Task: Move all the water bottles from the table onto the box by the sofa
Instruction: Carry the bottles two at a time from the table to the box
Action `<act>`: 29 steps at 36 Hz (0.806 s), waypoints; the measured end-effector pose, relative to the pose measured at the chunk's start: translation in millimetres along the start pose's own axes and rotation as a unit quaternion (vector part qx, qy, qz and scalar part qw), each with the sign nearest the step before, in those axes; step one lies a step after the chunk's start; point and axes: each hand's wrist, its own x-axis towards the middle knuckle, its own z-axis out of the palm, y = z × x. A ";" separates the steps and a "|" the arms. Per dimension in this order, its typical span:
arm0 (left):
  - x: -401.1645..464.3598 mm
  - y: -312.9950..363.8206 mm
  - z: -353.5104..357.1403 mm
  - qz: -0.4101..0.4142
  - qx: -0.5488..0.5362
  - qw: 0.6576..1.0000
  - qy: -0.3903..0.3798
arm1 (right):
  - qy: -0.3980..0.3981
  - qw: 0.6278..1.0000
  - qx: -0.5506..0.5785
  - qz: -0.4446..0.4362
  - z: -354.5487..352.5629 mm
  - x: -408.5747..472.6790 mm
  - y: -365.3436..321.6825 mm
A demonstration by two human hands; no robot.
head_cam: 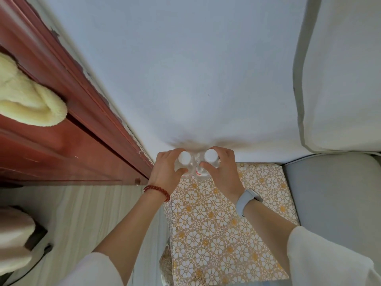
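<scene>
Head view: two water bottles at the box's far edge.
Left hand (167,172) grips left bottle (184,162), right hand (223,172) grips right bottle (210,161); box (216,234) lies clear nearer, sofa (329,203) touching rightward.

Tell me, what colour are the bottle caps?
White, both caps, seen clearly in the head view.

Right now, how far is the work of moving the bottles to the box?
Done: nothing else stands on the patterned box. In hand: the left hand and right hand each grip a bottle, left bottle, right bottle, at its far edge. Left: releasing them; the table is out of view.
</scene>
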 end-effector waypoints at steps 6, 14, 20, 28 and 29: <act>-2.0 1.2 -0.1 0.019 0.043 0.999 0.004 | -0.020 0.998 -0.063 -0.012 -4.2 -3.0 -2.4; 6.5 0.4 0.6 0.019 0.039 0.999 0.001 | 0.001 0.998 -0.056 -0.018 -6.8 6.1 -7.5; 9.2 -0.2 0.9 0.011 0.034 0.999 0.012 | -0.002 0.998 -0.057 -0.022 -6.0 7.7 -7.2; 5.2 5.9 3.8 0.005 0.046 0.999 0.013 | -0.030 0.999 -0.009 0.009 -6.3 -5.6 -6.5; 4.3 7.4 4.5 0.002 0.049 0.999 0.014 | -0.034 0.999 -0.010 0.010 -6.2 -7.2 -7.5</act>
